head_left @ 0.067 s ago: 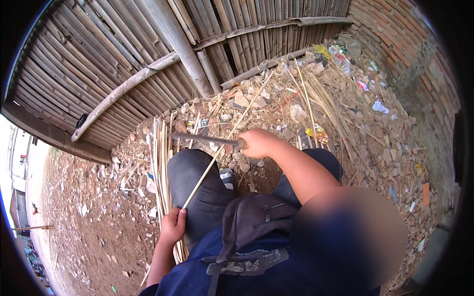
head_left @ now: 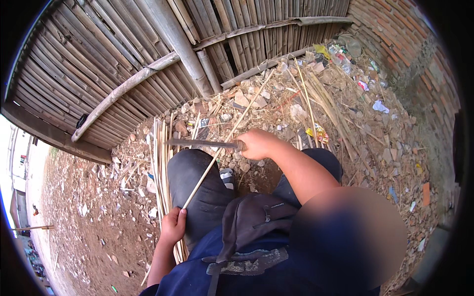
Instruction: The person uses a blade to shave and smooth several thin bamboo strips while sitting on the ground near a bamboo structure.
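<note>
My left hand [head_left: 174,224] is closed around the lower end of a thin bamboo strip [head_left: 201,180], beside my left thigh. The strip slants up and away to the right, over my knee toward the rubble. In my right hand [head_left: 257,143] is the handle of a long dark-bladed knife [head_left: 202,143]. Its blade points left, nearly level, and crosses the strip above my left knee. Whether the edge touches the strip I cannot tell. A bundle of split bamboo strips [head_left: 161,170] lies along the outer side of my left leg.
A bamboo-slat wall [head_left: 118,54] with a thick post [head_left: 180,47] stands ahead. At right rises a brick wall [head_left: 395,37]. Stones and litter cover the dirt ground [head_left: 94,227]. More bamboo strips [head_left: 328,106] lie beyond my right knee.
The knife has turned slightly: its tip is lower and the blade more level. My right hand has shifted slightly. The left hand and the strip are nearly still.
</note>
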`<state>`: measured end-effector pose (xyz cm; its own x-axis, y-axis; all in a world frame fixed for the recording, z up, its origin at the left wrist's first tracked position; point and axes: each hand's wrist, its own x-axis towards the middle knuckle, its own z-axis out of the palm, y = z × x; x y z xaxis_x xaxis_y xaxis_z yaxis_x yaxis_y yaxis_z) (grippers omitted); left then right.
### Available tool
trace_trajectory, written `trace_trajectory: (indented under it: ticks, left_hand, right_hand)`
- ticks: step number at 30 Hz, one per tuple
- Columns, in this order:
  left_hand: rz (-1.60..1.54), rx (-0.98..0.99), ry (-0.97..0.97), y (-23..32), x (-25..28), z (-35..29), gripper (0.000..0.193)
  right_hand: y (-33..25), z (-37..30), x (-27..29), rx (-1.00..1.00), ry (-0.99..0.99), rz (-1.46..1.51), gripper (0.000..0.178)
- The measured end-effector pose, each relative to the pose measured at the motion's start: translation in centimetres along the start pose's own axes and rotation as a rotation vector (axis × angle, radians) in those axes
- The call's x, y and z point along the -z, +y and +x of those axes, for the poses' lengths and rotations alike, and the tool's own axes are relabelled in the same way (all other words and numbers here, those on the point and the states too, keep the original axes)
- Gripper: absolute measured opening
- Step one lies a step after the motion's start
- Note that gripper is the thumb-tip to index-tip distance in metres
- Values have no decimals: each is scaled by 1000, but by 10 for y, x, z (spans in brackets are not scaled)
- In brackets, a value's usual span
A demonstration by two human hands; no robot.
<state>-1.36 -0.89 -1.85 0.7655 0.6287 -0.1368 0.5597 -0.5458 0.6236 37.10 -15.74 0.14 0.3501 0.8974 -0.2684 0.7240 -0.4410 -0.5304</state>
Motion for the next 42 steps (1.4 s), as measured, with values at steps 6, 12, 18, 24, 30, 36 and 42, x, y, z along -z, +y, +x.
trace_trajectory:
  ticks: [6,12,18,24,30,36,42]
  left_hand:
    - [14,1,20,13,0,1,35]
    - [23,7,9,4,-2,1,35]
    - [-2,3,9,2,-1,-2,35]
    - [6,6,11,18,4,1,35]
    - [28,52,-22,8,3,2,35]
    - [-24,38,-30,5,2,0,35]
    - [21,37,-20,4,4,1,36]
  right_hand:
    - [62,18,-1,-149,112,119,31]
    - [19,9,8,-160,11,103,30]
    - [5,5,-1,49,-88,7,32]
    - [54,16,-4,-198,206,99,38]
    - [-7,-4,5,-41,-44,24,26]
    - [28,10,8,-95,-25,115,38]
    - [26,11,7,-184,69,35,36]
